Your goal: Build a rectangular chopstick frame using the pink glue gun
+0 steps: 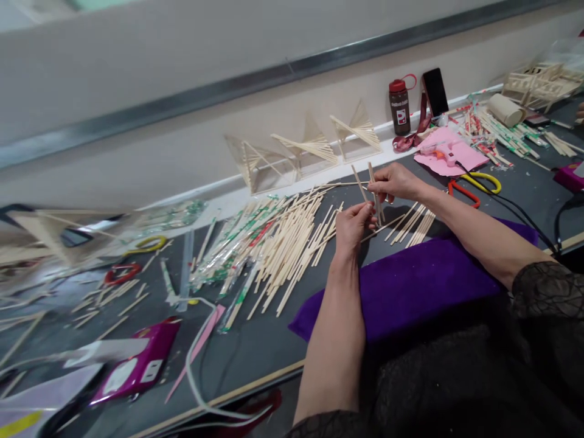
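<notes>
My left hand (352, 228) is closed on a thin wooden chopstick (358, 181) that sticks up past the fingertips. Just above and to the right, my right hand (398, 181) pinches upright wooden chopsticks (377, 205); they overlap, so how many is unclear. Both hands are close together over the dark table. A big heap of bare chopsticks (292, 243) lies left of my left hand, beside chopsticks in clear and green wrappers (228, 243). Below my right hand, a smaller row of chopsticks (415, 225) rests by the purple cloth (424, 286).
Fan-shaped stick models (310, 149) stand against the wall. A dark bottle (400, 109) and a phone (435, 91) are behind my right hand. A pink glue gun (442, 153) lies on pink paper, near red-and-yellow-handled scissors (464, 193). A white cable (194, 359) crosses the table's left part.
</notes>
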Motion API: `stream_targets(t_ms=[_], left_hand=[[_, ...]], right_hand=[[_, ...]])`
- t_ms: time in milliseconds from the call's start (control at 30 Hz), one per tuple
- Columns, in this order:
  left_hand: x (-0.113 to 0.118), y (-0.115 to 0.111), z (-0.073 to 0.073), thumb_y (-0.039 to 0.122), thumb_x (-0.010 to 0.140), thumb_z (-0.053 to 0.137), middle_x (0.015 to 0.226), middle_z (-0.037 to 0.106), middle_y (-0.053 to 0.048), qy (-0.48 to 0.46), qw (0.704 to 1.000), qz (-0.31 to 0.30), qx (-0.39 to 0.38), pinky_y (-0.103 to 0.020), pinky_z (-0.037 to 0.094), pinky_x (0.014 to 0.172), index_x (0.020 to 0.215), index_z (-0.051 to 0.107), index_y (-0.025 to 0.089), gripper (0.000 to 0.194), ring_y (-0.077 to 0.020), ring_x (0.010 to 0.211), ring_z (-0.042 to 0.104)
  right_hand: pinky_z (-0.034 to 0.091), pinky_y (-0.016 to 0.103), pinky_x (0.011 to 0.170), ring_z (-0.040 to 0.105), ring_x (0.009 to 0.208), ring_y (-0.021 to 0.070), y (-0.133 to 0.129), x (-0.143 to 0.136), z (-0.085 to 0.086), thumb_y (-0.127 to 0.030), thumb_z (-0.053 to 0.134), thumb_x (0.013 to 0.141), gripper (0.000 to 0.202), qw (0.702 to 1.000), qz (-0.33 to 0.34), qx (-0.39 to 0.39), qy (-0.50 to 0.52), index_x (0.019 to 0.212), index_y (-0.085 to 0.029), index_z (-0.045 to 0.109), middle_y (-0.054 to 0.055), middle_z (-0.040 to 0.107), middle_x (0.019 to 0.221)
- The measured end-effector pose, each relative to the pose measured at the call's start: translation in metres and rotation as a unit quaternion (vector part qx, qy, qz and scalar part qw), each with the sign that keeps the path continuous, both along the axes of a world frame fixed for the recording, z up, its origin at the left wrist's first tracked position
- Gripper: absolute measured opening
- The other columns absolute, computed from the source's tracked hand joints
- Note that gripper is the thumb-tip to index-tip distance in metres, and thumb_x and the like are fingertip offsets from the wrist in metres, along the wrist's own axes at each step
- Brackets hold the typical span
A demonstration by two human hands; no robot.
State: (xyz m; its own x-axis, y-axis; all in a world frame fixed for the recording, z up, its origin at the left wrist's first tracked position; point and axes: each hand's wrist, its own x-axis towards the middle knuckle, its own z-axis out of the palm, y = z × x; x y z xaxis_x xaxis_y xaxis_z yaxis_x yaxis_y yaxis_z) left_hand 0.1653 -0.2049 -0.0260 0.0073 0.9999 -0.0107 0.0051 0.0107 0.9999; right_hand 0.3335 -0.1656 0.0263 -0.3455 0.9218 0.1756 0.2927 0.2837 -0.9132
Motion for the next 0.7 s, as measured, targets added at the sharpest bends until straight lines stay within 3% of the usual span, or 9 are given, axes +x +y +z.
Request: stream_targets(t_ms=[400,700], left_hand=[[0.0024,-0.0003,-0.0016,0.040,0.065,0.071,0.061,0.066,-0.001,0.042,0.999,-0.027,0.019,-0.021,0.049,0.053,0.084,0.074,0.011,0.034,-0.0101,0.054,0.060],[0.0072,0.0022,-0.0055,0.035,0.067,0.066,0.056,0.066,-0.001,0.060,0.998,-0.014,0.022,-0.023,0.050,0.052,0.084,0.074,0.012,0.030,-0.0120,0.052,0.061]], right_hand=[[0.044,0.020,0.050,0.056,0.048,0.0081,-0.0064,-0.0060,0.0044,-0.021,0.061,0.087,0.024,0.999,-0.014,0.036,-0.013,0.063,-0.017,0.062,-0.003,0.063,0.055],[0.043,0.018,0.049,0.054,0.048,0.0053,-0.0001,-0.0043,-0.0037,-0.021,0.063,0.088,0.027,0.999,0.026,-0.017,0.005,0.062,-0.016,0.063,-0.002,0.065,0.058]])
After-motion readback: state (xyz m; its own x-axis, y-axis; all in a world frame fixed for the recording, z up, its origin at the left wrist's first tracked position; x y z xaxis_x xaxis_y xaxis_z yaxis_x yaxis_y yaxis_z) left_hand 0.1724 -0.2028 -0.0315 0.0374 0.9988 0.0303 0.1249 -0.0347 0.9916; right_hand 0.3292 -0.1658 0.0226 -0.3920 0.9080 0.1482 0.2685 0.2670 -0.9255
